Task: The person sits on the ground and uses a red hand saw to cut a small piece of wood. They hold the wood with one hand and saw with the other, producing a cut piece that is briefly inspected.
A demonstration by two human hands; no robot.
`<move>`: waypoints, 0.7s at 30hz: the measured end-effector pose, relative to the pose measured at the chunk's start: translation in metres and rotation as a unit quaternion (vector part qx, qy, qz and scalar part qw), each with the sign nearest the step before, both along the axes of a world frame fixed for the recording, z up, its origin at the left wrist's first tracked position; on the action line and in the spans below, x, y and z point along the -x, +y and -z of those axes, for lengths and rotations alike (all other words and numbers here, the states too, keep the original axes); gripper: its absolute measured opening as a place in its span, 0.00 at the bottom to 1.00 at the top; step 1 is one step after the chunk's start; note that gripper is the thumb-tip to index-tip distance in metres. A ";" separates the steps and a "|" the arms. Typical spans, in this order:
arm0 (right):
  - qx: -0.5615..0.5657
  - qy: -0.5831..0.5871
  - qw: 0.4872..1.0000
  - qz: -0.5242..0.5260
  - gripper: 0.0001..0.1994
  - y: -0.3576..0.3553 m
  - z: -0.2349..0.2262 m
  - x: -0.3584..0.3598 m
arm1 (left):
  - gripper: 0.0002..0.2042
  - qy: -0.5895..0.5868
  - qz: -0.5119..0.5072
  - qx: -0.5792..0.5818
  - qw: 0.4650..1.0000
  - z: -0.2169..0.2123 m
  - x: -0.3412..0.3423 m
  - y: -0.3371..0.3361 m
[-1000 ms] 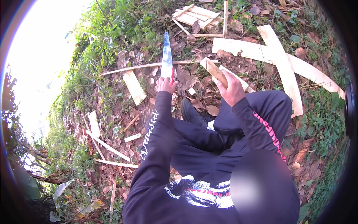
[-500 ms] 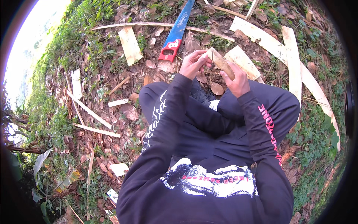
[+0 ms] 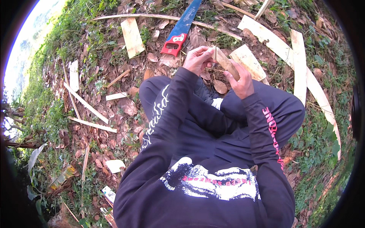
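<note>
A short tan-brown piece of wood [image 3: 225,62] is held up in front of my crossed legs. My right hand [image 3: 242,80] is closed round its lower end, thumb on the near side. At the upper end, my left hand [image 3: 198,60] has thumb and fingertips pinched together beside a thin dark line or sliver on the wood. Whether those fingertips hold the sliver or only touch the end, I cannot make out. Just left of my hands lies a handsaw [image 3: 178,32] with a blue blade and red handle.
Pale boards lie on the leafy ground: one [image 3: 133,37] left of the saw, another [image 3: 248,61] behind my right hand. Long curved strips [image 3: 323,97] and a straight plank [image 3: 299,64] lie at the right. Several thin strips [image 3: 89,106] are scattered at the left.
My left hand's fingers have drawn up and pinched closer at the wood's upper end. My right hand keeps its hold. The whole view has shifted slightly.
</note>
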State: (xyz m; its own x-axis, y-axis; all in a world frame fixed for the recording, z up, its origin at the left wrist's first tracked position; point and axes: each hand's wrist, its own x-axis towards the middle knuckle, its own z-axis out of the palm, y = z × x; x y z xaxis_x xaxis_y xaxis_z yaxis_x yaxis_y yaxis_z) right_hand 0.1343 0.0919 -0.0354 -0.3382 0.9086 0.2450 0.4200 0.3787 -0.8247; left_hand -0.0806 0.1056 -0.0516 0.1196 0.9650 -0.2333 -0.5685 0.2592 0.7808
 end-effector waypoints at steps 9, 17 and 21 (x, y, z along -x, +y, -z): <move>0.030 0.040 0.999 -0.019 0.22 -0.002 0.005 0.007 | 0.10 -0.124 0.005 0.039 0.991 0.011 0.007 -0.004; 0.094 0.109 0.989 -0.038 0.23 -0.004 0.012 0.008 | 0.12 -0.148 0.036 0.019 0.988 0.013 0.008 -0.004; 0.068 0.053 0.996 -0.008 0.23 -0.002 0.013 0.006 | 0.09 -0.068 0.019 -0.021 0.997 0.012 0.013 -0.001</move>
State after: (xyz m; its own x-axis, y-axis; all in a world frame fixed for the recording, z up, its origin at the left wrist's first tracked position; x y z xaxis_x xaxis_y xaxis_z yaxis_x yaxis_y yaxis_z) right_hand 0.1279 0.0904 -0.0481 -0.3319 0.9304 0.1558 0.3225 0.2671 -0.9081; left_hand -0.0936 0.1045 -0.0641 0.1843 0.9678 -0.1716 -0.6598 0.2512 0.7082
